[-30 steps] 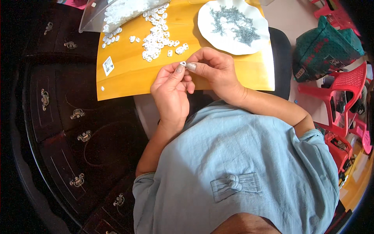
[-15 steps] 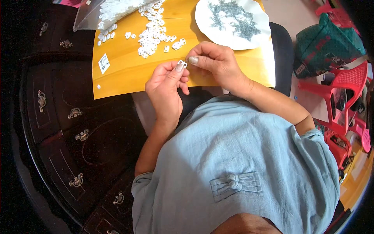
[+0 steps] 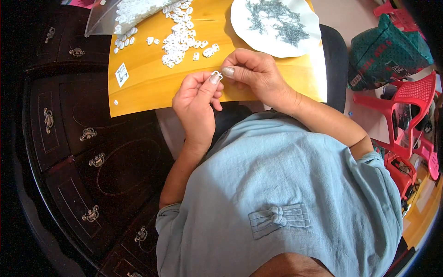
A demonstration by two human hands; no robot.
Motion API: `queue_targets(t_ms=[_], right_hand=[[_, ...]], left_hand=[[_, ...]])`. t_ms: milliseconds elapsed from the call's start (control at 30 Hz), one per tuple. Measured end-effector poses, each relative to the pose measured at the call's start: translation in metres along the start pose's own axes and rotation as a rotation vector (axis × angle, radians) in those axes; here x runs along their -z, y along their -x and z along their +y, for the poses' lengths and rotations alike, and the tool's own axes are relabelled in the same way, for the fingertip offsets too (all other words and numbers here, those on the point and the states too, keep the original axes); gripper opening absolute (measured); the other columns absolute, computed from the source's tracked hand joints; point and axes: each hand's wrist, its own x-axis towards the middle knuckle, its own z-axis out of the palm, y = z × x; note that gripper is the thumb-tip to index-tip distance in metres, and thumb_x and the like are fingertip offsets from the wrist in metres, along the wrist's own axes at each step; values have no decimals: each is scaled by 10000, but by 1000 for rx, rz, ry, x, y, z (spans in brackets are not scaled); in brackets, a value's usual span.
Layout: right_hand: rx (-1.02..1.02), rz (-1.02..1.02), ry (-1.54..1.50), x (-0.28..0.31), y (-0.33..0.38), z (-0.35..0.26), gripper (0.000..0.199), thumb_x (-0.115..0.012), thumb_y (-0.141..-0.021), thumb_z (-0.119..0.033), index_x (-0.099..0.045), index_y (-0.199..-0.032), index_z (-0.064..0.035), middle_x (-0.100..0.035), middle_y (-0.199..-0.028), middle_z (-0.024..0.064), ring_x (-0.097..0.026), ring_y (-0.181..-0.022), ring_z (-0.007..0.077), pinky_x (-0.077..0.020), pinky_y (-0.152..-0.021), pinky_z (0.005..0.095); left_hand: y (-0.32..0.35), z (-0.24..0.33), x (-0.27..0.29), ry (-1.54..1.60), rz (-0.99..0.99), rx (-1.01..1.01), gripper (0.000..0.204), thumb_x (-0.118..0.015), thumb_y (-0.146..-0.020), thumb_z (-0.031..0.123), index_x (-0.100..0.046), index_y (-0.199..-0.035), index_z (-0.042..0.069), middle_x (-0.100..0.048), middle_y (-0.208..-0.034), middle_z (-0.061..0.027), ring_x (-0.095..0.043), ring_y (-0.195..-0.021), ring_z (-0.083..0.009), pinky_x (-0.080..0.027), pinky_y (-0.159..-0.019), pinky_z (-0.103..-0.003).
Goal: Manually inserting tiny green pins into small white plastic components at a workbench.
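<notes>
Between thumb and forefinger, my left hand (image 3: 196, 101) pinches a small white plastic piece with two holes (image 3: 217, 74). My right hand (image 3: 258, 76) meets it from the right, thumb pressed against the bent forefinger at the piece's edge. Whatever those right fingertips hold is too small to make out. Beyond my hands lies a loose pile of similar white two-holed pieces (image 3: 177, 46). At the far right, a white wavy-edged plate (image 3: 302, 48) bears a heap of thin grey screw-like or nail-like pins (image 3: 290, 32).
Everything rests on a yellow board (image 3: 152, 92) with a white label. A clear plastic bag (image 3: 104, 21) spills more white pieces at the far left. Dark wooden drawers (image 3: 78, 115) stand on the left. On the right are a green bag (image 3: 387, 53) and a red plastic chair (image 3: 406, 106).
Both hands stay nearly in place. The white piece has tilted slightly between the left fingertips, and the view has shifted a little.
</notes>
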Motion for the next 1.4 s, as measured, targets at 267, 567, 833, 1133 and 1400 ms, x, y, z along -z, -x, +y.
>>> queue_targets(t_ms=[267, 567, 833, 1133, 1400], right_hand=[[5, -21, 89, 2, 0, -2, 131, -615, -945, -120, -606, -912, 7, -600, -789, 2, -529, -722, 64, -454, -645, 215], [116, 12, 204, -15, -1, -2, 100, -625, -916, -85, -618, -880, 8, -597, -725, 36, -534, -710, 74, -445, -629, 246], [99, 25, 213, -17, 0, -1, 107, -616, -933, -90, -619, -960, 13, -637, -844, 37, -551, -751, 86, -462, -659, 249], [156, 24, 371, -18, -4, -3, 98, -647, -906, -83, -617, -910, 10, -616, -723, 37, -548, -666, 83, -462, -607, 246], [44, -8, 344, -24, 1, -5, 92, -652, -901, -77, -620, -863, 1, -622, -722, 34, -542, -668, 67, -458, -602, 242]], left_hand=[[2, -3, -1, -49, -20, -51, 37, -603, -929, 42, -592, -919, 8, -590, -767, -19, -491, -602, -41, -400, -494, -165], [3, -13, 4, -13, 17, -109, 31, -565, -929, -5, -569, -903, 12, -565, -752, -23, -467, -579, -42, -384, -487, -176], [-2, -10, 18, 57, 50, -6, 50, -567, -946, 39, -582, -932, -6, -584, -765, -40, -485, -573, -56, -400, -466, -186], [-1, -5, 18, 4, -18, 40, 44, -583, -947, 52, -590, -926, 14, -582, -764, -19, -487, -590, -43, -403, -470, -175], [0, -16, 23, -86, -26, -48, 47, -562, -940, 24, -578, -899, 40, -558, -727, 5, -485, -600, -36, -391, -478, -165]])
